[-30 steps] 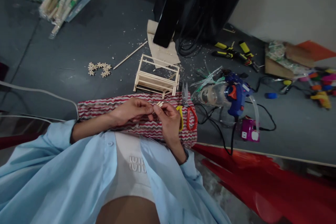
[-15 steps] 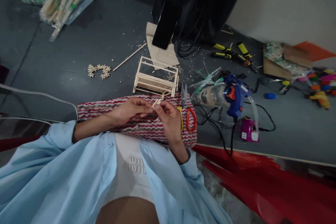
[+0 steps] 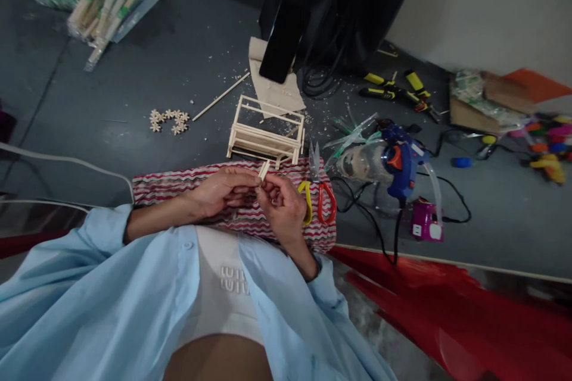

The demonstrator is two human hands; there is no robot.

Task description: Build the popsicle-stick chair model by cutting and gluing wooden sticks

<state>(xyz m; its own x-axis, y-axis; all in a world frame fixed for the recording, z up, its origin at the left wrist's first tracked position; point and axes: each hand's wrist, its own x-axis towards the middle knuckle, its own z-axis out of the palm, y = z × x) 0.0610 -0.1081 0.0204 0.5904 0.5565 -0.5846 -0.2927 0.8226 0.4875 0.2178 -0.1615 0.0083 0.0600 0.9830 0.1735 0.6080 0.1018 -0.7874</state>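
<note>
Between my fingertips is a small bundle of short wooden sticks [image 3: 264,170], pointing up and slightly right. My left hand [image 3: 227,189] pinches it from the left. My right hand [image 3: 283,202] closes on its lower end, its fingers curled; how many sticks there are I cannot tell. Just beyond stands a little wooden frame [image 3: 267,131] built of thin sticks, with slats along its lower part. Beneath my hands lies a red, white and grey striped cloth [image 3: 154,187]. Scissors [image 3: 325,202] with one yellow and one red handle rest on it beside my right hand.
A blue glue gun [image 3: 402,166] lies at a clear plastic bottle [image 3: 361,162], cables around it. Further back are a phone [image 3: 282,41], yellow-black pliers [image 3: 379,88] and a long stick [image 3: 221,97]. Small wooden flower shapes [image 3: 168,119] and packed sticks [image 3: 100,0] are at left.
The sticks have turned more upright and now sit close together. My right hand has shifted slightly down and right, with its fingers more curled. My left hand stays nearly in place.
</note>
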